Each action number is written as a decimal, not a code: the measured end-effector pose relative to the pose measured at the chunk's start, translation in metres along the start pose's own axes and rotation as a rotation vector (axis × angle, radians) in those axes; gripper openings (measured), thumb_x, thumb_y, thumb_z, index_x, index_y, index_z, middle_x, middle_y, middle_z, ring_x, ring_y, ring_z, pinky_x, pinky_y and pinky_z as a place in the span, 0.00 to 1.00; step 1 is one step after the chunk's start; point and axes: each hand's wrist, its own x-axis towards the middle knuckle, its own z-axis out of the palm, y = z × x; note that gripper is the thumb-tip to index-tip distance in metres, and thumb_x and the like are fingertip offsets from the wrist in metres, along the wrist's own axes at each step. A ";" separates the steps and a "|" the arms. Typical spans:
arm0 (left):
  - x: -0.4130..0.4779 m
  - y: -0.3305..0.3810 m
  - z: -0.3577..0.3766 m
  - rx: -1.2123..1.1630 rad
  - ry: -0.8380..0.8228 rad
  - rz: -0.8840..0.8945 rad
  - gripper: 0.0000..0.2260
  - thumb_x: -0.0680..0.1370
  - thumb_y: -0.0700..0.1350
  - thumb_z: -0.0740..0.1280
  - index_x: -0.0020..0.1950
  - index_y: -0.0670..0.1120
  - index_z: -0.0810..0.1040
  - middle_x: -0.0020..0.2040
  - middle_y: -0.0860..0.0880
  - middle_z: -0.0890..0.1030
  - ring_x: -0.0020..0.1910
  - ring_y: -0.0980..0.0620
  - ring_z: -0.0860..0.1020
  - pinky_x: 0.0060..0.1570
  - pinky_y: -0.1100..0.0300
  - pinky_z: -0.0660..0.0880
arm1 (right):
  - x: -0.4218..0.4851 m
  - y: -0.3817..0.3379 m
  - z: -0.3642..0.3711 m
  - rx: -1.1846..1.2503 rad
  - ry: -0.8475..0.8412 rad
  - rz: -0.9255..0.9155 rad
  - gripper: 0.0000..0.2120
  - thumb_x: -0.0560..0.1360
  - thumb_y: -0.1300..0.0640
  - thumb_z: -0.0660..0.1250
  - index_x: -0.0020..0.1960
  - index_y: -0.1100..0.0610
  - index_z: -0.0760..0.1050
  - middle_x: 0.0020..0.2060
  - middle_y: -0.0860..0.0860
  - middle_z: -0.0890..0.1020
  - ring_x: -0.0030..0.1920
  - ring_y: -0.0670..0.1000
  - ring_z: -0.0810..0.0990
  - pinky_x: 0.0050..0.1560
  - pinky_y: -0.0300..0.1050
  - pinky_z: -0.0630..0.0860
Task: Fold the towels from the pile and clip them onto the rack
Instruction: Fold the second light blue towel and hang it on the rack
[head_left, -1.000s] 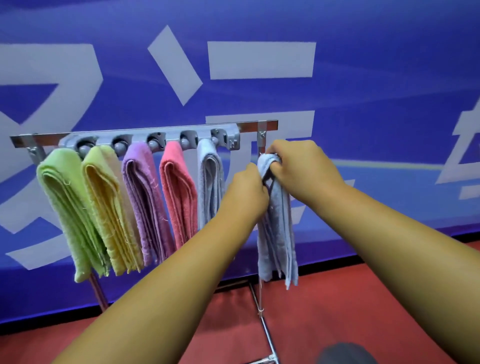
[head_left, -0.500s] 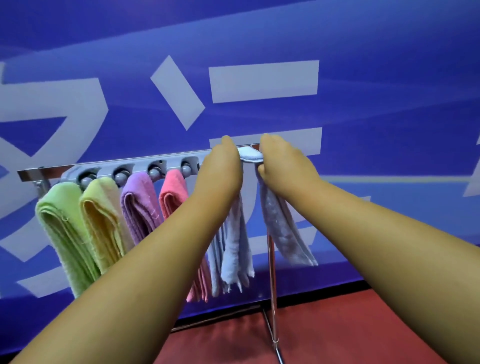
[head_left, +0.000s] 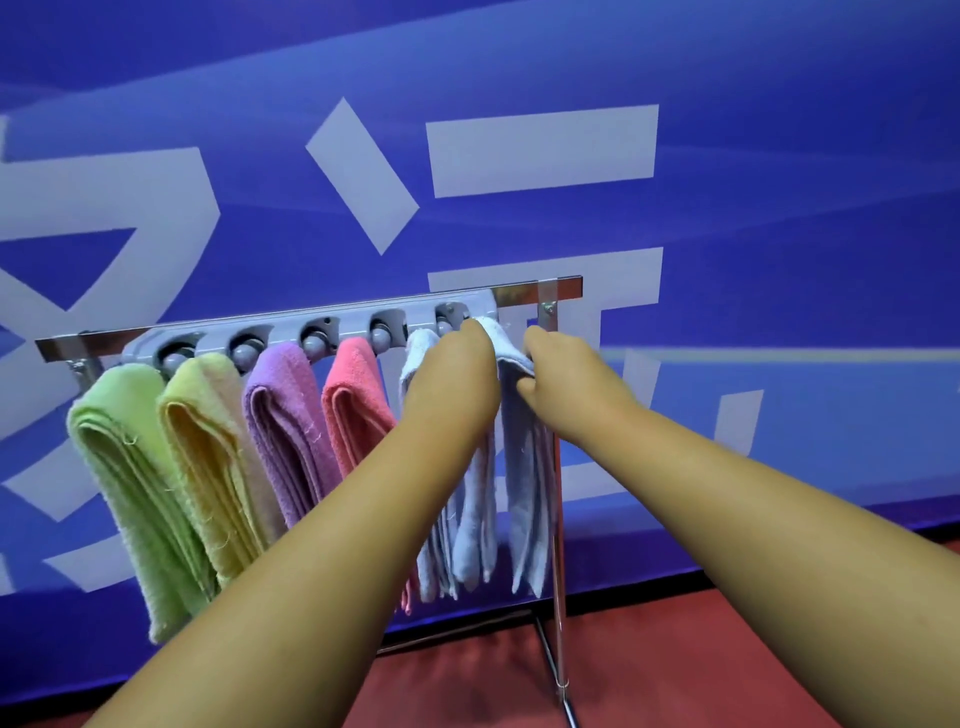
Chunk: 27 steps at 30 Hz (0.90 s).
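Observation:
A grey clip rack (head_left: 311, 325) on a metal bar holds folded towels in a row: green (head_left: 130, 467), yellow (head_left: 213, 447), purple (head_left: 291, 421), pink (head_left: 358, 410) and a pale blue-grey one (head_left: 421, 353). A second pale blue-grey towel (head_left: 524, 467) hangs folded at the rack's right end. My left hand (head_left: 452, 379) and my right hand (head_left: 566, 379) both grip its top fold, just under the last clip (head_left: 449, 317). Whether the clip holds the towel is hidden by my hands.
The rack stands on a thin metal stand (head_left: 558, 597) with a foot bar on a red floor (head_left: 675, 649). Close behind it is a blue banner wall (head_left: 727, 208) with pale lettering. The bar's bare right end (head_left: 540, 291) sticks out past the clips.
The view has tilted down a little and my hands have come lower. The towel, held spread above the bar half a second ago, now hangs gathered below the last clip.

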 end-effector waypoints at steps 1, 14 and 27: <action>0.000 -0.002 0.003 -0.014 0.020 -0.009 0.03 0.83 0.39 0.63 0.56 0.44 0.73 0.46 0.44 0.76 0.52 0.39 0.82 0.46 0.50 0.71 | -0.003 0.001 0.006 0.027 0.014 0.002 0.06 0.81 0.60 0.64 0.49 0.55 0.67 0.41 0.50 0.72 0.42 0.58 0.73 0.33 0.48 0.62; -0.037 -0.021 0.072 -0.399 -0.048 -0.234 0.06 0.80 0.41 0.64 0.54 0.40 0.74 0.52 0.37 0.82 0.51 0.35 0.80 0.44 0.52 0.70 | -0.017 0.012 0.042 0.300 -0.043 0.225 0.10 0.75 0.58 0.66 0.37 0.56 0.71 0.39 0.53 0.74 0.36 0.52 0.71 0.33 0.46 0.62; -0.068 -0.054 0.118 -0.432 -0.030 -0.247 0.06 0.79 0.38 0.65 0.55 0.40 0.76 0.47 0.35 0.84 0.48 0.33 0.82 0.44 0.51 0.73 | -0.066 0.047 0.110 0.254 -0.278 0.355 0.05 0.76 0.54 0.68 0.45 0.55 0.80 0.39 0.51 0.83 0.44 0.57 0.81 0.41 0.48 0.78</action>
